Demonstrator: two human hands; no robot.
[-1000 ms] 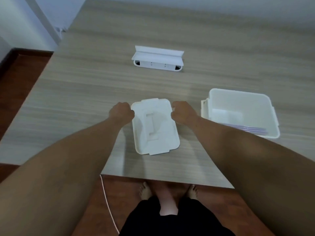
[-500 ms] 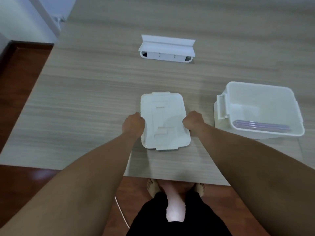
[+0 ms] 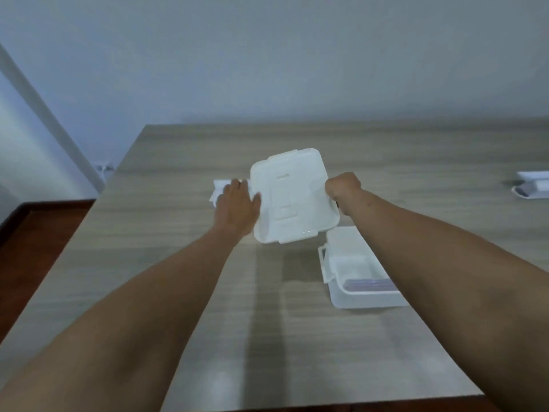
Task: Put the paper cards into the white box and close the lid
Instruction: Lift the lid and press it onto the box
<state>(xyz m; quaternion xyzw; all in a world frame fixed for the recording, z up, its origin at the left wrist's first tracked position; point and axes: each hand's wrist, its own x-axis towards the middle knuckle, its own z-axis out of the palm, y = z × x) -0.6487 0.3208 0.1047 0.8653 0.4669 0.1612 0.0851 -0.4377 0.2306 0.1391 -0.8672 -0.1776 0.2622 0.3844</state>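
The white lid [image 3: 292,197] is lifted off the table and tilted, held between both hands. My left hand [image 3: 237,208] grips its left edge and my right hand [image 3: 343,188] grips its right edge. The open white box [image 3: 335,281] stands on the table below and to the right of the lid, partly hidden by my right forearm. Paper cards [image 3: 370,284] with purple edges lie inside it near the front wall.
A white holder [image 3: 219,188] peeks out behind my left hand. A second white object [image 3: 531,185] sits at the far right edge of the wooden table [image 3: 166,233]. The table's left edge drops to a dark floor [image 3: 35,233]. A grey wall lies beyond.
Both hands lifted the lid off the table and carried it up and to the right. The camera tilted up, so the wall shows now.
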